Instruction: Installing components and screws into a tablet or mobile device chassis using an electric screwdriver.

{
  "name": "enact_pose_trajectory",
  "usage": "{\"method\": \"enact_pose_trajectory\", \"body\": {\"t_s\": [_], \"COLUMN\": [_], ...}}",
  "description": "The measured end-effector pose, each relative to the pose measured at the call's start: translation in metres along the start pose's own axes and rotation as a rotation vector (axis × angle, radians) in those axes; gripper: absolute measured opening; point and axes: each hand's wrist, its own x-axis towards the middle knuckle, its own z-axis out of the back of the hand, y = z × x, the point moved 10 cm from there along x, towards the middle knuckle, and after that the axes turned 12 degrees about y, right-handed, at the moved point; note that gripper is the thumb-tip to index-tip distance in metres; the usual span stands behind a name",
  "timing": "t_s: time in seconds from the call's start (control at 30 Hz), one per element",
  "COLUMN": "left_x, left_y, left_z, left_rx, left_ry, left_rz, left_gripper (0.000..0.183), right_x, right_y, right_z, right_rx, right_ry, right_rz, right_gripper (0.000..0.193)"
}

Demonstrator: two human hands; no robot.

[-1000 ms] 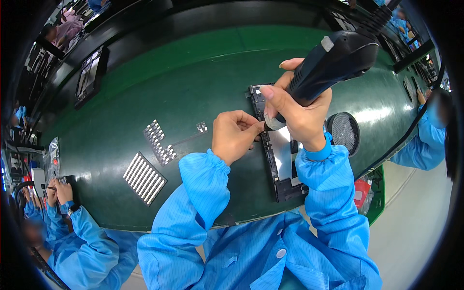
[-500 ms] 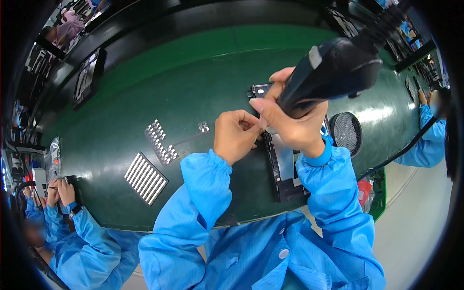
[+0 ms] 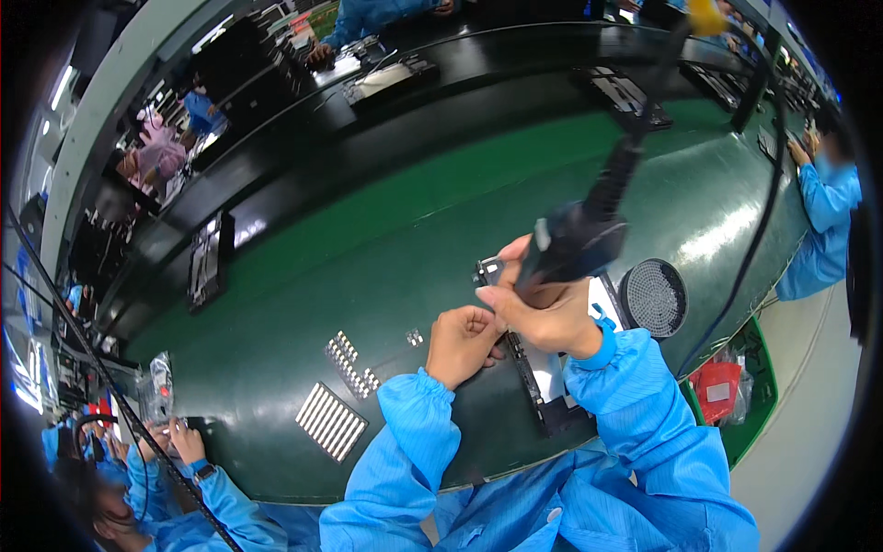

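My right hand (image 3: 556, 320) is wrapped round a black corded electric screwdriver (image 3: 578, 241), which points down at a long black device frame (image 3: 559, 416). The tool's tip is hidden behind my fingers. My left hand (image 3: 463, 348) is pinched closed at the frame's left edge, its fingertips close to my right thumb. Whatever those fingers hold, if anything, cannot be made out. The frame lies partly under my right hand and wrist, with pale panels showing in it. To its right sits a round black dish (image 3: 654, 298) with a dotted, gridded surface.
Left of my hands lie a sheet of white strips (image 3: 332, 421) and a sheet of small white pads (image 3: 349, 362). A green bin (image 3: 762, 386) with red and clear bags stands at the right. Co-workers sit at both sides. Black units (image 3: 212, 260) rest along the far strip.
The view has tilted up, so the bench appears lower and more of the far side shows. The screwdriver appears more upright and smaller; both hands stay together at the frame.
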Motion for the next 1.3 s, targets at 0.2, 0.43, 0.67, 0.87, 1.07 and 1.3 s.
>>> {"method": "enact_pose_trajectory", "body": {"t_s": [0.2,0.43,0.67,0.87,1.07,1.3], "left_x": [0.000,0.005,0.006,0.008,0.009,0.008], "left_y": [-0.002,-0.002,-0.008,-0.012,-0.011,-0.008], "left_z": [-0.006,-0.009,-0.013,-0.017,-0.016,-0.015], "left_rx": [-0.078,-0.030,-0.004,0.031,0.062,0.037], "left_ry": [0.067,0.018,0.014,-0.023,-0.046,0.008], "left_rz": [0.049,0.039,0.031,-0.005,0.023,0.030], "left_gripper": [0.026,0.025,0.029,0.029,0.029,0.027], "right_x": [-0.019,-0.058,-0.078,-0.072,-0.068,-0.070], "right_y": [0.086,0.082,0.067,0.061,0.052,0.049], "right_z": [0.087,0.205,0.231,0.229,0.229,0.229], "right_rx": [-0.110,-0.159,-0.281,-0.335,-0.339,-0.375], "right_ry": [-0.227,-0.482,-0.512,-0.501,-0.492,-0.487], "right_rz": [0.241,0.188,0.171,0.132,0.091,0.058], "right_gripper": [0.049,0.037,0.033,0.035,0.037,0.034]}}
